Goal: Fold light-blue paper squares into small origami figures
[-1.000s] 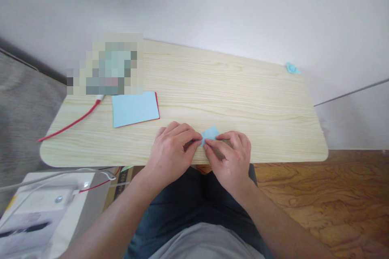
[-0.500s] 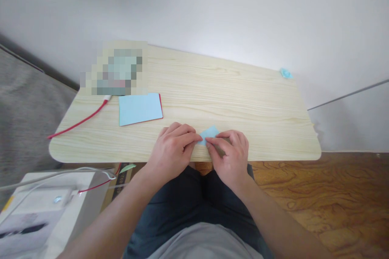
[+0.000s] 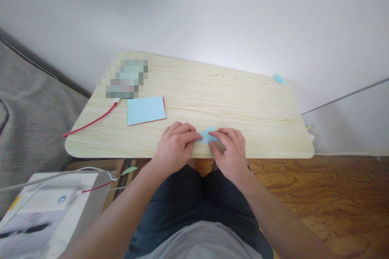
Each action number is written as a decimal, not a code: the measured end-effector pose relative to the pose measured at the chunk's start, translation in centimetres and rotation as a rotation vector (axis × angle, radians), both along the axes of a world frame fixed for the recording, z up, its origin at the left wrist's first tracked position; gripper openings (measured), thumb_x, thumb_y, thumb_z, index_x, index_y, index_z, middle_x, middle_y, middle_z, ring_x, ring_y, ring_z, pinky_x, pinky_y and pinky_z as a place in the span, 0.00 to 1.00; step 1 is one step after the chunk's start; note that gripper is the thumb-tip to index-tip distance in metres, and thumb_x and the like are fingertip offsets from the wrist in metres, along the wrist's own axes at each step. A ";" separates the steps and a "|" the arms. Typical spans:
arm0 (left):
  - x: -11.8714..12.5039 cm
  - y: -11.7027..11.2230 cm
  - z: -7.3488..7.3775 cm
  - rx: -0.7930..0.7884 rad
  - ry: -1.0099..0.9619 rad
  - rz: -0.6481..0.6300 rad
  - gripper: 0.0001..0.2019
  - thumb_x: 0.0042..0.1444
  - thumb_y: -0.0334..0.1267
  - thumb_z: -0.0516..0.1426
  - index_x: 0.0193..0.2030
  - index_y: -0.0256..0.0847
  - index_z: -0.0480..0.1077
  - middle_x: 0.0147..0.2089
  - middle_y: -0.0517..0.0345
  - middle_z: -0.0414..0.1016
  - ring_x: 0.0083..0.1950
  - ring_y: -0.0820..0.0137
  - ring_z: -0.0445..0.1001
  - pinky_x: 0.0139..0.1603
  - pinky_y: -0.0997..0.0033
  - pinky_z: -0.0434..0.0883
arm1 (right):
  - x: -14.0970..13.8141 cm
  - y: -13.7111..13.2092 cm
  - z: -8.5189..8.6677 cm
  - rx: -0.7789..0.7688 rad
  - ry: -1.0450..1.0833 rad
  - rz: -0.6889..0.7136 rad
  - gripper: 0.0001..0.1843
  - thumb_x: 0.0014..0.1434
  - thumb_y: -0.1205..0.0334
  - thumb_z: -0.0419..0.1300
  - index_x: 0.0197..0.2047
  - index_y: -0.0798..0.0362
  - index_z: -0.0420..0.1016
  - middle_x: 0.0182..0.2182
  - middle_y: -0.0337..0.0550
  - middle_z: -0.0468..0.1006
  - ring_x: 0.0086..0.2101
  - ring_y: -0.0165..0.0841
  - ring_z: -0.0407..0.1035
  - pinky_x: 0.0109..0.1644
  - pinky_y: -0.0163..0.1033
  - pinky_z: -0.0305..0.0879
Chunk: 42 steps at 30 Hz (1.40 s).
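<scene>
A small folded piece of light blue paper lies near the front edge of the table, between my two hands. My left hand is closed at its left corner, with thumb and index finger pinched on the paper. From the other side, my right hand curls over the paper's right part. Its index fingertip rests on top and the thumb is at the lower edge, a little apart from the index finger. My fingers hide parts of the paper's edges.
A stack of light blue paper with a red edge lies on the wooden table at left. Behind it is a pixelated device with a red cable. A crumpled or folded blue paper piece sits at the far right corner. A white box stands lower left.
My right index fingertip has moved up and away from the thumb, across the paper. The left hand keeps its pinch. The camera view has shifted slightly.
</scene>
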<state>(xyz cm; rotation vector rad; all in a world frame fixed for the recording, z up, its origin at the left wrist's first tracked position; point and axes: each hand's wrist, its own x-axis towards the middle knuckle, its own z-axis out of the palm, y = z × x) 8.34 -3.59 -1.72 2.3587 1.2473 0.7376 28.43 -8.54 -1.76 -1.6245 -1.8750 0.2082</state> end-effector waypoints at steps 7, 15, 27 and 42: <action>0.0 -0.1 0.0 0.025 -0.003 -0.018 0.15 0.63 0.28 0.53 0.40 0.49 0.80 0.47 0.56 0.79 0.50 0.62 0.69 0.53 0.56 0.66 | 1.9 -1.6 0.5 -0.020 -0.030 0.271 0.30 0.55 0.67 0.64 0.61 0.44 0.72 0.61 0.42 0.73 0.64 0.48 0.59 0.68 0.61 0.53; 0.3 -0.7 0.6 0.066 0.023 -0.002 0.12 0.61 0.28 0.55 0.39 0.47 0.79 0.46 0.55 0.79 0.51 0.60 0.69 0.54 0.54 0.65 | 3.4 -2.0 -0.5 0.025 -0.076 0.353 0.14 0.60 0.67 0.64 0.47 0.42 0.80 0.53 0.38 0.81 0.60 0.45 0.65 0.65 0.61 0.57; 0.5 -1.2 1.4 0.068 0.080 0.006 0.05 0.56 0.39 0.63 0.40 0.48 0.78 0.48 0.54 0.78 0.51 0.57 0.70 0.53 0.52 0.63 | 2.8 -1.2 -0.1 0.028 0.021 0.350 0.07 0.65 0.63 0.62 0.45 0.47 0.79 0.46 0.41 0.83 0.52 0.39 0.70 0.58 0.53 0.64; 0.2 -1.0 1.0 0.063 0.098 -0.087 0.06 0.62 0.40 0.59 0.39 0.50 0.79 0.43 0.57 0.78 0.48 0.61 0.68 0.50 0.57 0.64 | 0.4 -0.1 0.3 -0.047 -0.012 0.193 0.05 0.68 0.60 0.60 0.41 0.49 0.77 0.38 0.43 0.78 0.46 0.39 0.67 0.54 0.48 0.60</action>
